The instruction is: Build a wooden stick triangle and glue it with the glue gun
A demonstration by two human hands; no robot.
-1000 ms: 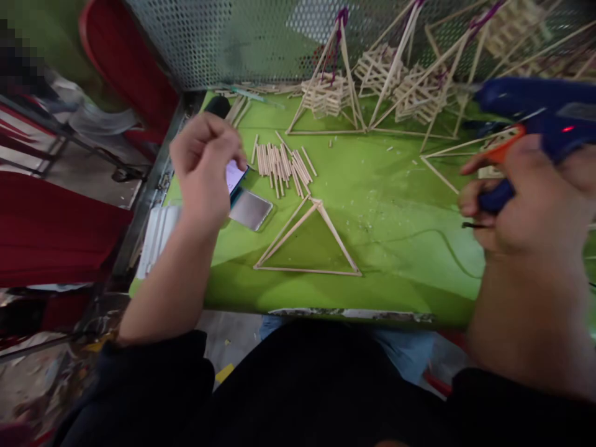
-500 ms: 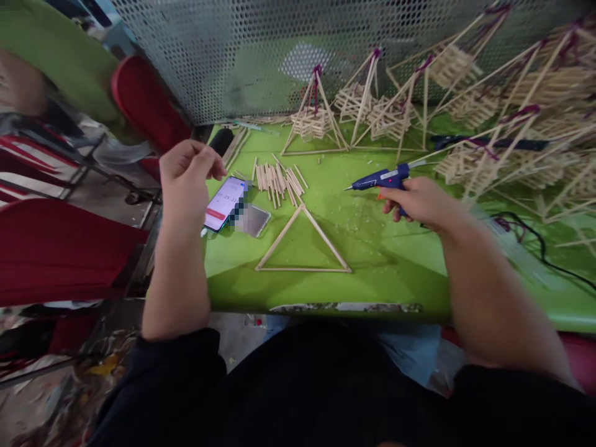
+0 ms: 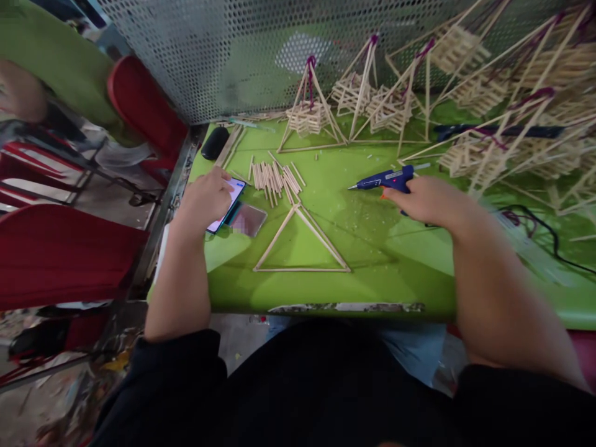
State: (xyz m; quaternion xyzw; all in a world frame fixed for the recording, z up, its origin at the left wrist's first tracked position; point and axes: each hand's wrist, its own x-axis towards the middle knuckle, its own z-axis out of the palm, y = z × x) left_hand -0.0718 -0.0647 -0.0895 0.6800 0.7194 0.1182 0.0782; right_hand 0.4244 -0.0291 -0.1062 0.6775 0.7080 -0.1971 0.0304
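Note:
My right hand [image 3: 421, 197] is wrapped around a blue glue gun [image 3: 387, 180], its nozzle pointing left above the green table. Over the upper left part of a lit phone [image 3: 231, 197] is my left hand [image 3: 207, 197], its fingers curled together. Whether anything is between those fingertips is hidden. Close by them are the near ends of some long flat sticks [image 3: 231, 146]. A flat triangle of thin wooden sticks [image 3: 302, 270] lies between my hands. Behind it is a loose pile of short wooden sticks [image 3: 272, 180].
Several stick pyramids with purple string [image 3: 311, 118] stand along the perforated metal panel [image 3: 223, 68]. A black rounded object [image 3: 215, 143] and a clear case [image 3: 251, 220] lie on the green table [image 3: 372, 282]. A black cord [image 3: 542, 233] runs at right. Red chairs [image 3: 60, 248] and another person [image 3: 60, 68] are at left.
My left hand has come down from above the table onto the phone's area, covering part of the screen. My right hand keeps the glue gun in nearly the same place.

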